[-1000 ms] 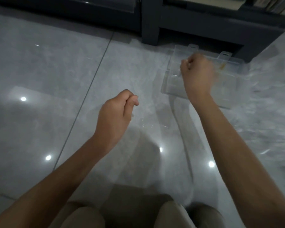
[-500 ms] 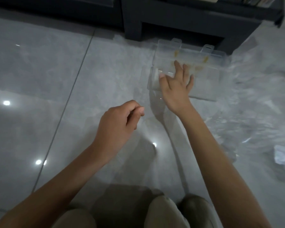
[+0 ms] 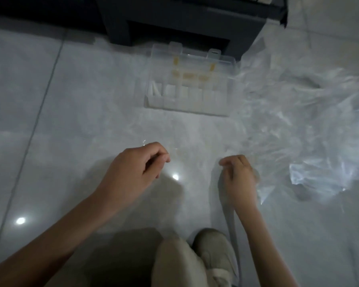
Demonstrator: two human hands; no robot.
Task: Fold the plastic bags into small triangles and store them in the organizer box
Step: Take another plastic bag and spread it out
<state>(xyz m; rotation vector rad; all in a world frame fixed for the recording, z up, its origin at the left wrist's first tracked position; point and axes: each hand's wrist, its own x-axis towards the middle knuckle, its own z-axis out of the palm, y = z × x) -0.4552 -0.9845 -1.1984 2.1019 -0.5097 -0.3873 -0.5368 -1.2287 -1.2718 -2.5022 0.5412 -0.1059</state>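
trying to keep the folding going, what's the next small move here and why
Probably pull the clear bag flat on the floor between the hands for its first fold. The left hand seems to pinch its near edge; the right hand is curled at the other side, grip unclear. The organizer box sits open ahead.

A grey glossy tiled floor point(image 3: 71, 100) is filling the view, with a grout line point(image 3: 35, 125) running from 11 to 8 o'clock. A dark shelf unit point(image 3: 184, 17) is standing at 12 o'clock. Ceiling-light reflections point(image 3: 20, 220) are glinting at 8 o'clock. A beige trouser knee point(image 3: 174, 264) and a beige shoe point(image 3: 216, 249) are showing at 6 o'clock.
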